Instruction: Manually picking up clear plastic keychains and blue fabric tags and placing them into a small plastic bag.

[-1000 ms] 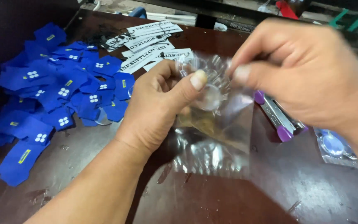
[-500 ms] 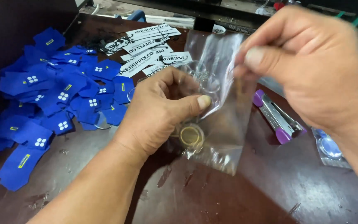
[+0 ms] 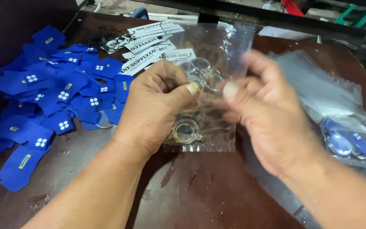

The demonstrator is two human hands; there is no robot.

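Both hands meet over the middle of a dark brown bench [image 3: 217,199], working on a clear plastic bag [image 3: 217,46]. The left hand [image 3: 155,108] has its fingers clenched on the bag's left edge, thumb tip pressed toward the bag's middle. The right hand [image 3: 261,114] is blurred; its thumb and forefinger pinch the bag from the right side, just beside the left thumb. The bag stands tilted upward between the two hands, its lower edge resting on or just above the bench; which of the two cannot be told.

Inside the bag, a clear round disc with a metal ring [image 3: 186,131] lies near the bottom, below the left thumb. More round clear pieces [image 3: 200,68] show through the plastic above the thumbs.

Left of the bag, a spread pile of blue fabric tags [image 3: 60,97] covers the bench. Behind the bag, white printed strips [image 3: 149,42] lie beside the pile. Right of the bag sits a stack of empty clear bags [image 3: 318,85], and below that stack, a filled packet holding blue pieces [image 3: 352,144].
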